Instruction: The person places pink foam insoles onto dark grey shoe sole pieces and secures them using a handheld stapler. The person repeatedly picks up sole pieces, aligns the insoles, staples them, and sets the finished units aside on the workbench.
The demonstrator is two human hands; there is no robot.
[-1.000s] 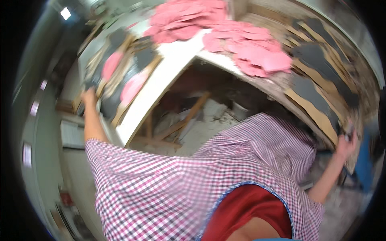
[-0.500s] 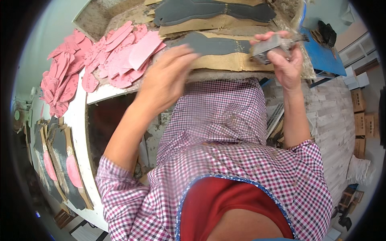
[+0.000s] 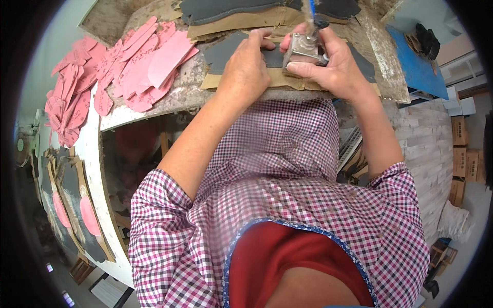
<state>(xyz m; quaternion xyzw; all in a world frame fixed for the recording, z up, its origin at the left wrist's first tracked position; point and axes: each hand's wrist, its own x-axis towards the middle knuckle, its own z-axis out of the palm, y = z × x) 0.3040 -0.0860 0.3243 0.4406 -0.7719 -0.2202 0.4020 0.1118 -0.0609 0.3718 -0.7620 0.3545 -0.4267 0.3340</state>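
In the right hand (image 3: 321, 59), a boxy grey metal tool (image 3: 304, 46) hides part of a flat dark-grey strip (image 3: 220, 57). Beyond, the top edge crops another wavy strip (image 3: 223, 10).

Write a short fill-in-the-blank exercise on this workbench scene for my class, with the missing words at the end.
1. The metal object is held in the person's ____ hand.
2. The loose pieces heaped at the picture's upper left are ____.
3. The table at the picture's right has a ____ top.
4. At the picture's left, ____ oval patches show on the dark strips.

Missing words: right; pink; blue; two.
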